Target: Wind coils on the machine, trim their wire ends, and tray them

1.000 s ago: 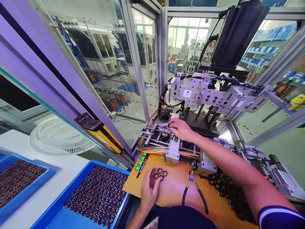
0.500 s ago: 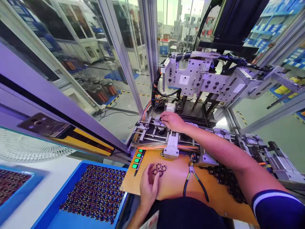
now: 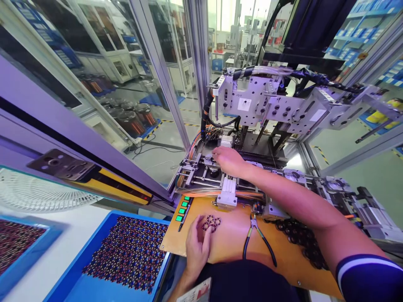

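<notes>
My left hand [image 3: 198, 242] rests on the orange-brown board [image 3: 231, 239], thumb and fingers apart, curved beside a small cluster of dark rings with copper-coloured spots [image 3: 209, 219]. The rings lie flat on the board near the fingertips. Over the machine, my right hand [image 3: 229, 161] reaches to a round metal fixture [image 3: 210, 160] at the left end of the rails. Its fingers are pressed together at the fixture, and what they pinch is hidden. A pair of pliers [image 3: 253, 225] with dark handles lies on the board with its handles spread.
A blue tray [image 3: 75, 268] full of similar rings stands at the left. Dark round parts [image 3: 296, 235] lie on the board under my right forearm. Green buttons [image 3: 181, 211] and a pen [image 3: 184, 214] are by the board's left edge. A plate assembly [image 3: 261, 100] hangs above the rails.
The view has shifted very slightly. My right hand stays at the fixture with a small turn of the fingers, and my left hand remains beside the rings.
</notes>
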